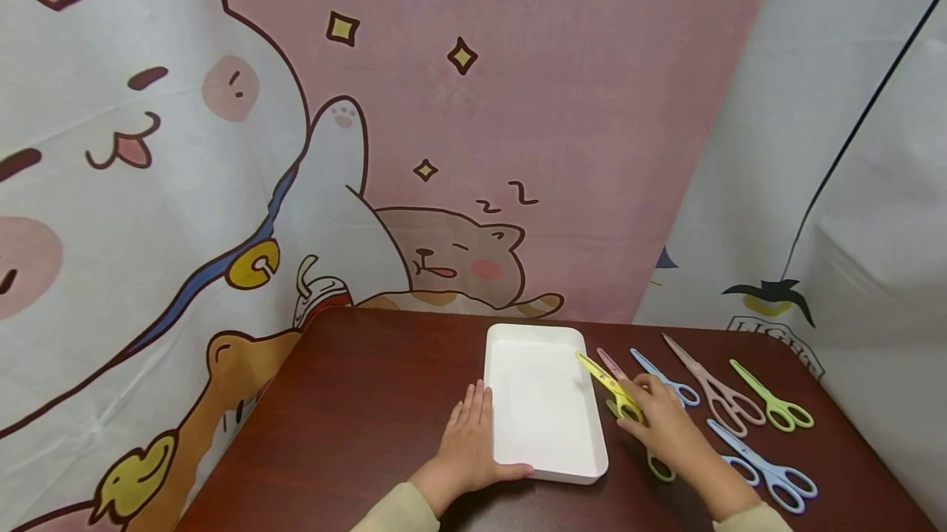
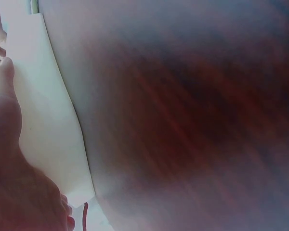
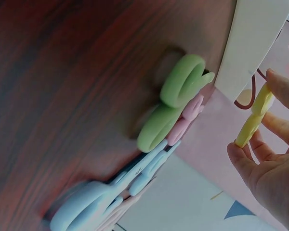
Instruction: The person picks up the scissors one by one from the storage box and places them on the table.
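Observation:
A white rectangular tray (image 1: 543,400) lies on the dark red-brown table. My left hand (image 1: 468,446) rests along its left side, fingers straight, thumb at the near rim; in the left wrist view the palm lies against the tray's wall (image 2: 48,106). My right hand (image 1: 666,421) pinches the yellow scissors (image 1: 608,380) by the handles, held up with the blades over the tray's right rim. In the right wrist view thumb and fingers hold the yellow handle loops (image 3: 253,120). Below that hand, green scissors (image 1: 661,468) lie on the table, partly hidden.
Right of the tray lie pink scissors (image 1: 610,363), light blue scissors (image 1: 666,377), larger pink scissors (image 1: 713,388), light green scissors (image 1: 773,400) and blue scissors (image 1: 769,470), another blue loop beside them. A cartoon-printed cloth (image 1: 577,145) hangs behind the table.

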The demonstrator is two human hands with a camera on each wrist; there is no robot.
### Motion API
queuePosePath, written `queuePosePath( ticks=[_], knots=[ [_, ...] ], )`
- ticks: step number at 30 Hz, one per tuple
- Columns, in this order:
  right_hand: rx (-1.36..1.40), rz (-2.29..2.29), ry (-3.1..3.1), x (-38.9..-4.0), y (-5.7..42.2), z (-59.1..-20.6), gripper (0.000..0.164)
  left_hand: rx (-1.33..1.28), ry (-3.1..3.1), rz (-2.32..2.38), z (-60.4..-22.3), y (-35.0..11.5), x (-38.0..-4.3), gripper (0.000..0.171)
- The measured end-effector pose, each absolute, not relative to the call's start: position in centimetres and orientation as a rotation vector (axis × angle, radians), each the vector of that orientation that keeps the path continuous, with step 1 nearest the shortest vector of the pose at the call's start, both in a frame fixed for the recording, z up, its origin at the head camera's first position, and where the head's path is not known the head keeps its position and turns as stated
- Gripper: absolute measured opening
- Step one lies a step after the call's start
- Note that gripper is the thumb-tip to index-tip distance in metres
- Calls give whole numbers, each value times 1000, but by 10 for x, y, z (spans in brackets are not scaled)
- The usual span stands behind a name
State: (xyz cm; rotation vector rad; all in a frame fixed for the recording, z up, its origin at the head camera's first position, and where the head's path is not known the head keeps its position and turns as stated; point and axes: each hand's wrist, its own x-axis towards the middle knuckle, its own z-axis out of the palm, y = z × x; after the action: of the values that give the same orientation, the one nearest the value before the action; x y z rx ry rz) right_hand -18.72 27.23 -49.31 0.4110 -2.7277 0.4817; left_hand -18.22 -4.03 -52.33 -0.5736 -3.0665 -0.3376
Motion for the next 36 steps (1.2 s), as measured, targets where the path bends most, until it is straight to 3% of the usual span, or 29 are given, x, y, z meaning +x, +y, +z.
queuePosePath(
  ticks=[36],
  knots=[
    [209,462,-2876,-171,349,-491,57,-586,-3043,-355,-526,-41,-183,136]
  ],
)
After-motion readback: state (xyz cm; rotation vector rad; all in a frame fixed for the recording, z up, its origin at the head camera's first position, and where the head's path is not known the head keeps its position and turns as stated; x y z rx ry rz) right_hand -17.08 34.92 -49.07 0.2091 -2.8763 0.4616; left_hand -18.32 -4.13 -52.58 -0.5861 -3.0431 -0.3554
